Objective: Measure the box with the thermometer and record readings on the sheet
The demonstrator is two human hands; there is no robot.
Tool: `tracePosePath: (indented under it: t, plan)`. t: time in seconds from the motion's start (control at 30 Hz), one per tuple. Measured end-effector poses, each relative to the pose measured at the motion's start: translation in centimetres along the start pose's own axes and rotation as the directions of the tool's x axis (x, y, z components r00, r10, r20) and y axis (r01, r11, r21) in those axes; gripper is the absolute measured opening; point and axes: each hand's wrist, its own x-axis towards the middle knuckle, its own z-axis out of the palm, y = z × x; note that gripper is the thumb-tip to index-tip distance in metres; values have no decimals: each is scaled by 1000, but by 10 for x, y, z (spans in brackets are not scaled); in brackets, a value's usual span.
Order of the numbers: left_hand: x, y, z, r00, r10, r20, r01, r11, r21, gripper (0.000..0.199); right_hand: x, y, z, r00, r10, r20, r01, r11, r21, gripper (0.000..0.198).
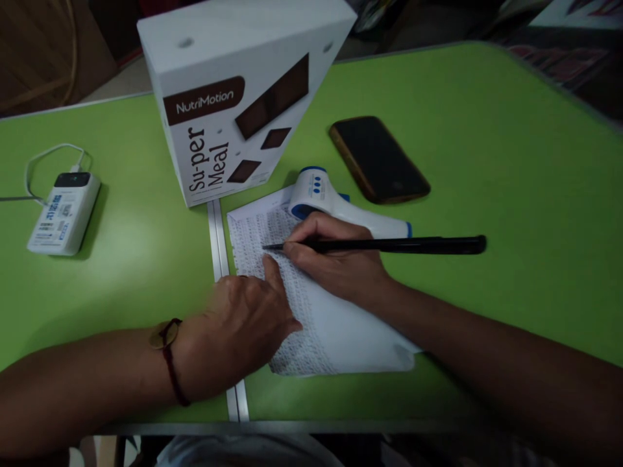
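My right hand (pixel 341 256) grips a long black pen (pixel 418 244), its tip down on a sheet of paper (pixel 360 331) covered with dense rows of handwriting on the left part. The lower right of the sheet is unwritten. My left hand (pixel 243 318) rests on the paper's left edge, index finger stretched toward the pen tip and thumb held apart; its other fingers are curled and partly hidden, with nothing seen in it. A white and blue infrared thermometer (pixel 335 201) lies just beyond my right hand, against the paper's top.
A tall white NutriMotion box (pixel 204 130) stands behind the paper. A phone in a brown case (pixel 379 159) lies at the back right. At far left sits a white power bank (pixel 65 214) with a cable plugged in. A metal seam (pixel 219 250) crosses the green table (pixel 511 194).
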Motion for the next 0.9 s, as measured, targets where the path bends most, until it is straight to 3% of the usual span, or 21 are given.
tracePosePath:
  t: [0.9]
  plan:
    - [4, -2, -1, 994, -21, 105, 28, 997, -71, 77, 0, 1, 0, 999, 27, -21, -27, 999, 17, 16]
